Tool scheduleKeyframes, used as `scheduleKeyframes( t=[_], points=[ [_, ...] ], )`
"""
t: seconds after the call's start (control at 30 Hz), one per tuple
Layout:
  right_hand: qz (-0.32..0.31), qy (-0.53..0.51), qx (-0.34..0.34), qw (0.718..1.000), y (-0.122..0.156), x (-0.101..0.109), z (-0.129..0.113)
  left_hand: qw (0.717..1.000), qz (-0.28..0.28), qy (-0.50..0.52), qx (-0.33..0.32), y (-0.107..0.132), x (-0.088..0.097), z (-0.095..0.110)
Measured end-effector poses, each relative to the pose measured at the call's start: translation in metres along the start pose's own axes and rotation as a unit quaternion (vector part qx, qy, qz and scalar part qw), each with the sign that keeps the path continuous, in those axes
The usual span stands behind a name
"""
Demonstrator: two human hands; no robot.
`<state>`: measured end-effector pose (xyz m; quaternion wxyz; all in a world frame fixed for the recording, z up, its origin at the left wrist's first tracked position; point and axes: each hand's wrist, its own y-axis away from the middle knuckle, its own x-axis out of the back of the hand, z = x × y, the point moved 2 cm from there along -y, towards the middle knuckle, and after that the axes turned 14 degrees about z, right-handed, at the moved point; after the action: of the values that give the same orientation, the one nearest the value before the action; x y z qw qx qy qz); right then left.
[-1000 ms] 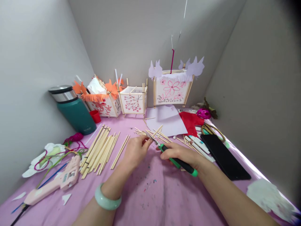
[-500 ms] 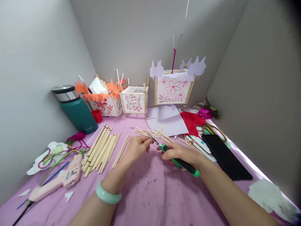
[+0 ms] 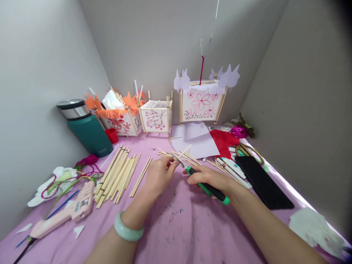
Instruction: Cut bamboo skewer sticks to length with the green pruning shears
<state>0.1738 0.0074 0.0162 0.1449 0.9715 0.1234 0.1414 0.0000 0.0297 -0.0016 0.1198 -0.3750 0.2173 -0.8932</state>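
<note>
Two hands: left hand [image 3: 159, 176] pinches a stick [image 3: 184, 151]; right hand [image 3: 209, 179] closed round green cutters [image 3: 205, 187].
Stick: just past the left fingertips, at the cutter blades, above the tabletop [image 3: 176, 227].
Cut: likely cleanest with blades square to the stick, pinch close by.
Count: one glue gun [image 3: 68, 212] and one flask [image 3: 88, 128] leftward; three lanterns [image 3: 156, 117] beyond.

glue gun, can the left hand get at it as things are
Probably yes: the glue gun lies uncovered, left of the left hand, with only flat sticks between, but that hand pinches a stick.
</note>
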Motion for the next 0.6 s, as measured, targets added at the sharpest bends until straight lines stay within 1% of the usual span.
scheduleKeyframes(
  t=[0.07, 0.13, 0.23, 0.33, 0.4, 0.43, 0.47, 0.5, 0.53, 0.57, 0.6],
  points=[
    [-0.003, 0.003, -0.005, 1.000, 0.000, 0.000, 0.000, 0.997, 0.011, -0.058, -0.053, 0.003, 0.000, 0.003],
    [-0.002, 0.012, -0.010, 1.000, 0.001, 0.001, -0.001, 0.991, 0.009, -0.104, -0.079, 0.005, -0.001, 0.003],
    [-0.004, 0.028, -0.025, 0.999, 0.003, 0.001, -0.002, 0.989, -0.007, -0.127, -0.077, 0.005, 0.000, 0.005],
    [-0.005, 0.038, -0.025, 0.999, 0.003, 0.001, -0.003, 0.997, -0.029, -0.062, -0.046, 0.002, 0.002, 0.006],
    [-0.009, 0.043, -0.024, 0.999, 0.004, 0.002, -0.003, 0.998, -0.052, 0.018, 0.003, 0.000, 0.003, 0.004],
    [-0.013, 0.046, -0.024, 0.999, 0.004, 0.002, -0.003, 0.994, -0.075, 0.067, 0.043, -0.002, 0.004, 0.002],
    [-0.019, 0.047, -0.022, 0.998, 0.004, 0.003, -0.003, 0.983, -0.106, 0.121, 0.094, -0.003, 0.004, -0.001],
    [-0.026, 0.047, -0.017, 0.998, 0.005, 0.003, -0.003, 0.962, -0.144, 0.176, 0.149, -0.003, 0.003, -0.004],
    [-0.032, 0.044, -0.009, 0.998, 0.005, 0.003, -0.003, 0.934, -0.184, 0.231, 0.201, -0.003, 0.003, -0.008],
    [-0.038, 0.041, 0.000, 0.998, 0.005, 0.004, -0.003, 0.903, -0.220, 0.279, 0.243, -0.003, 0.002, -0.010],
    [-0.041, 0.040, 0.006, 0.998, 0.006, 0.004, -0.003, 0.876, -0.246, 0.314, 0.272, -0.003, 0.002, -0.013]
  ],
)
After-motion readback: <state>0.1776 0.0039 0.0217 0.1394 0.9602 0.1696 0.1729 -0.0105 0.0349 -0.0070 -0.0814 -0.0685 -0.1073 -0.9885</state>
